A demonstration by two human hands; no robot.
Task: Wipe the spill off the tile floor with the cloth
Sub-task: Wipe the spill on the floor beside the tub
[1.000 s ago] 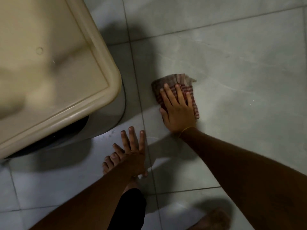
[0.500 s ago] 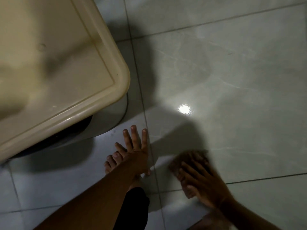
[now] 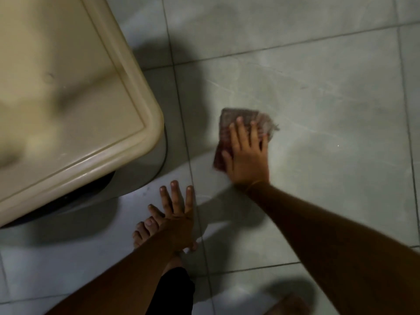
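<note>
Head view: the cloth (image 3: pixel 241 133) is now pressed flat on the tile floor (image 3: pixel 329 98) under the spread fingers of the right hand (image 3: pixel 246 155), farther from the body than half a second ago, when it was drawn back near the feet. The left hand (image 3: pixel 176 218) is kept open and empty above a bare foot (image 3: pixel 142 231), unchanged, beside the beige cabinet (image 3: pixel 68 98).

Cloth (image 3: pixel 229 123) motion-blurred, pattern unreadable; its near half hidden under right hand's fingers (image 3: pixel 236 137). Spill not discernible. Cream lid (image 3: pixel 68 110) cut by left edge.
</note>
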